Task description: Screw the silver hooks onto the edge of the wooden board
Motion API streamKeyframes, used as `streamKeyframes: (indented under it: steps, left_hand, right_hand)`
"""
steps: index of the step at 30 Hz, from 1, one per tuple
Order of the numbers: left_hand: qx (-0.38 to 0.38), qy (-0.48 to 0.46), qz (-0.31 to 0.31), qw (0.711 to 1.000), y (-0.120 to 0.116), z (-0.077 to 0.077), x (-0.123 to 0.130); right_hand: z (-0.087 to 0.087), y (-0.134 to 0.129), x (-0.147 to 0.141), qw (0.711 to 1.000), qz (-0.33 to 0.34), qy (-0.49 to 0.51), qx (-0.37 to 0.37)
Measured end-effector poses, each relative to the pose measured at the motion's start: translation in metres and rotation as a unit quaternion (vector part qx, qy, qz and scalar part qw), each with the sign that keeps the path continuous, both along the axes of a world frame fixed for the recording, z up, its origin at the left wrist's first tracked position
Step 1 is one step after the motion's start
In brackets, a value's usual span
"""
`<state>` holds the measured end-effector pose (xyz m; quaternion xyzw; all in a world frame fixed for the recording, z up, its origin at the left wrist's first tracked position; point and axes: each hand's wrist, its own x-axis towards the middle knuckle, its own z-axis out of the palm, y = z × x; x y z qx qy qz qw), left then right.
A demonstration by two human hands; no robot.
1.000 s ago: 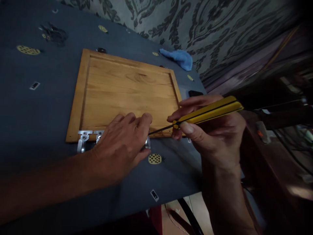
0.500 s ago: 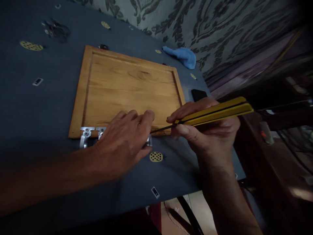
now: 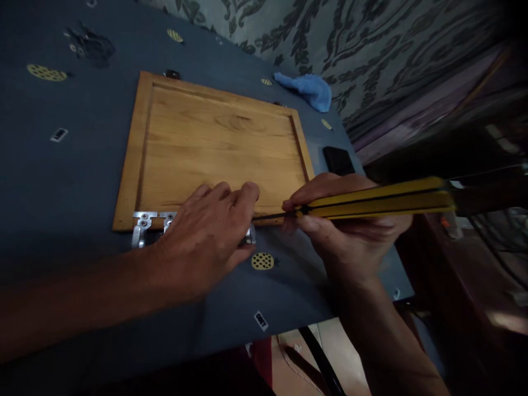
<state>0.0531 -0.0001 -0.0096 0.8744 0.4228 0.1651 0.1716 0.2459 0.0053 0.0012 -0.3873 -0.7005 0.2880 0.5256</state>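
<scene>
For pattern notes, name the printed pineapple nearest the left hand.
The pineapple right of the left hand, the only one this side of the wooden panel.

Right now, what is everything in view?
Table: 1, blue-grey, across view
Panel: 1, tan wood, on table
Metal fittings: several, silver, panel's near edge
Screwdriver: 1, yellow and black, right of centre
Small pieces: 2, dark, panel's far edge
Cloth: 1, blue, table's far right
Flat object: 1, black, right of panel
Blurred item: count unclear, dark, table's far left
Wall: 1, grey, patterned, beyond table
Floor: 1, pale, below table
Clutter: uncountable, mostly dark, far right
Left hand: 1, bare, over metal fittings
Right hand: 1, bare, gripping screwdriver
</scene>
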Motion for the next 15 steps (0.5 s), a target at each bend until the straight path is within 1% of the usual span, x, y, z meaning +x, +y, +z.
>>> streamKeyframes:
  steps: [2,4,6,9,12,15]
  left_hand:
    - [0.001,-0.002,0.001,1.0,0.0005,0.0003,0.0001]
    - [0.001,-0.001,0.003,1.0,0.0009,0.0002,0.0005]
    - [-0.003,0.003,0.003,1.0,0.0012,0.0003,0.001]
    - [-0.002,0.009,0.002,1.0,0.0013,0.0011,0.0016]
    - [0.004,0.011,0.004,1.0,0.0014,0.0027,0.0017]
    - [0.001,0.017,0.005,1.0,0.002,0.0041,0.0019]
  right_hand:
    - [-0.0005,-0.0008,-0.0009,0.998,-0.035,0.026,0.035]
    - [-0.0006,-0.0007,-0.0008,0.996,-0.063,0.039,0.05]
    - [-0.001,-0.0001,-0.0004,0.997,-0.072,0.028,0.024]
    - [-0.0017,0.0004,-0.0003,0.997,-0.067,0.016,-0.019]
    - [-0.0016,0.0003,-0.0008,0.998,-0.064,0.005,-0.015]
    - [-0.0008,0.0001,-0.001,0.997,-0.067,-0.026,-0.028]
